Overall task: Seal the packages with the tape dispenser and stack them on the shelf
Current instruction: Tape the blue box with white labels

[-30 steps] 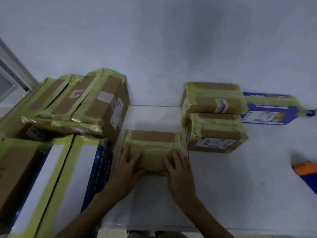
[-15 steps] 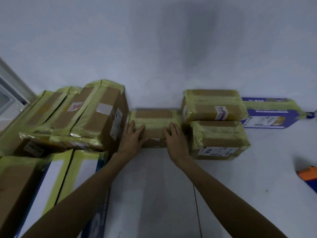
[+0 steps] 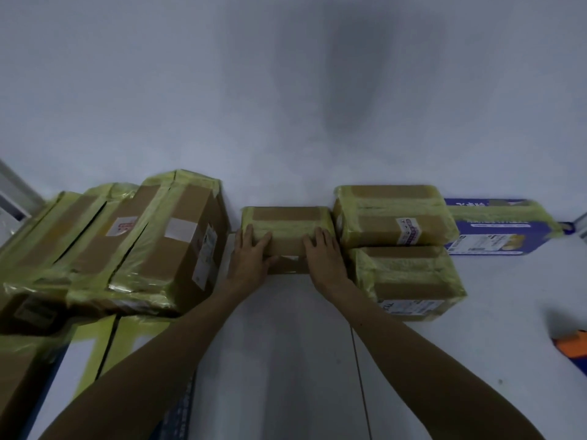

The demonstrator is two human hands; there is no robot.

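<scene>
A small brown package (image 3: 286, 227) wrapped in yellow tape sits against the back wall, between a tall taped box (image 3: 178, 246) on its left and two taped packages on its right. My left hand (image 3: 249, 258) rests flat on its near left corner, fingers straight. On the near right corner lies my right hand (image 3: 322, 257), also flat. Both arms reach far forward. No tape dispenser is plainly seen.
The right pair are one package at the wall (image 3: 394, 214) and one nearer (image 3: 409, 281). A blue taped carton (image 3: 495, 230) lies farther right. Several taped boxes (image 3: 63, 242) crowd the left. An orange and blue object (image 3: 573, 347) shows at the right edge. White surface (image 3: 286, 360).
The small package has slid away from me to the back wall with both hands pushing it. Since half a second ago it has barely moved.
</scene>
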